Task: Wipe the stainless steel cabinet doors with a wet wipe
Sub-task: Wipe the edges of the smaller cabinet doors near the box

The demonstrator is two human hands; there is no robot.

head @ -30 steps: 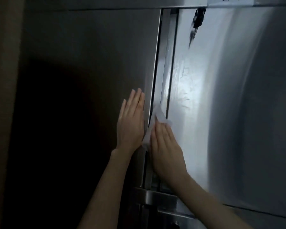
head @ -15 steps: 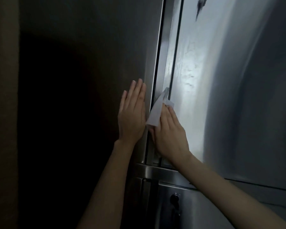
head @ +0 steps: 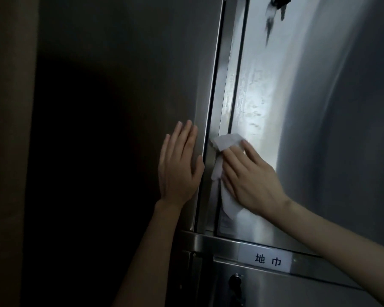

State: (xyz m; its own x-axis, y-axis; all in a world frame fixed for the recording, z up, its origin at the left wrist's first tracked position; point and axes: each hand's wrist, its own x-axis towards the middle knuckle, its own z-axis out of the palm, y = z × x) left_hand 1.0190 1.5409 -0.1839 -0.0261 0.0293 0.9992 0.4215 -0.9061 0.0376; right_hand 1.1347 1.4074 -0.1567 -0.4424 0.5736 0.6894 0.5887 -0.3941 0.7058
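Left hand (head: 179,165) flat, fingers straight, on dark left cabinet door (head: 124,85). Right hand (head: 251,173) flat, pressing wet wipe (head: 227,140) against right cabinet door (head: 319,107).

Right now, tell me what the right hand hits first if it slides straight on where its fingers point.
Pointing up-left over the wet wipe, the right hand would probably first reach the vertical frame strip between the doors.

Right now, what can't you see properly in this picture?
Head view:
- The top edge cuts off the black object on the shiny right steel door.
- The right hand covers the middle of the white wet wipe.
- Deep shadow hides any marks on the dark left steel door.
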